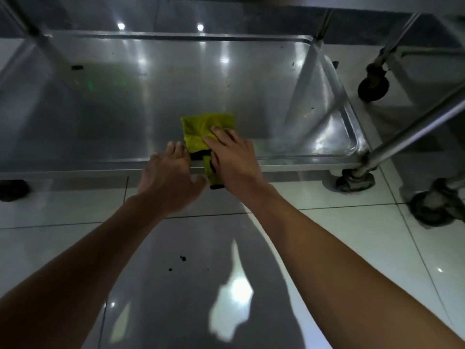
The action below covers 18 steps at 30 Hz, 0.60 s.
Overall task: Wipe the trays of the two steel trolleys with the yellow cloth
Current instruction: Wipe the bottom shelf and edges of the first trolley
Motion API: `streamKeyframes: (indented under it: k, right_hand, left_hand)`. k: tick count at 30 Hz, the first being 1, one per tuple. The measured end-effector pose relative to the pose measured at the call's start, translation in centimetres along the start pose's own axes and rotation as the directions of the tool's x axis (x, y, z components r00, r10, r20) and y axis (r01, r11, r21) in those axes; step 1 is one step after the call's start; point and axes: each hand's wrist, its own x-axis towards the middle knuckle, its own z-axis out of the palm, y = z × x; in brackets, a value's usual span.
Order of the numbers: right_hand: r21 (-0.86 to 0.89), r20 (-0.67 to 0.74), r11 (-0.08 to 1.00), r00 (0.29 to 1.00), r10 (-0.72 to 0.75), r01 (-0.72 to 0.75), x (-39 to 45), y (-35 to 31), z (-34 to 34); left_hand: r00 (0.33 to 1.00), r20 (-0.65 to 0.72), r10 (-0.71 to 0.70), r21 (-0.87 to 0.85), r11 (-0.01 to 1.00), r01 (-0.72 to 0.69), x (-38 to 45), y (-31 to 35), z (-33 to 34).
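Note:
The yellow cloth (198, 129) lies on the low steel tray (105, 102) of the nearer trolley, draped over the tray's front rim, with a dark trim showing at its lower end. My right hand (234, 159) presses flat on the cloth's right part, fingers spread. My left hand (168, 177) rests on the front rim just left of the cloth, its fingertips touching the cloth's edge. A second steel trolley (415, 54) stands to the right, with only its legs and tray edge visible.
Trolley posts (412, 132) and black castor wheels (354, 181) stand at the right. White glossy floor tiles (364, 248) lie beneath my arms, with a few dark specks (182, 258) on them. A few dark marks dot the tray surface.

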Motion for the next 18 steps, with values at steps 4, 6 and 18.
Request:
streamKeyframes:
  k: [4, 6, 18]
  right_hand:
    - [-0.005, 0.091, 0.998, 0.993, 0.07, -0.07, -1.0, 2.9, -1.1]
    - [-0.012, 0.07, 0.995, 0.992, 0.101, -0.1, -1.8, 4.7, -2.0]
    - [0.182, -0.138, 0.964, 0.965, 0.221, -0.195, -3.8, 8.5, -3.6]
  left_hand:
    - [1.0, 0.024, -0.004, 0.03, 1.0, 0.003, 0.2, -0.4, 0.3]
    - [0.999, -0.033, 0.041, 0.022, 0.999, -0.041, 0.3, 0.0, 0.5]
    - [1.0, 0.017, -0.008, 0.046, 0.999, 0.007, 0.6, 3.3, -0.4]
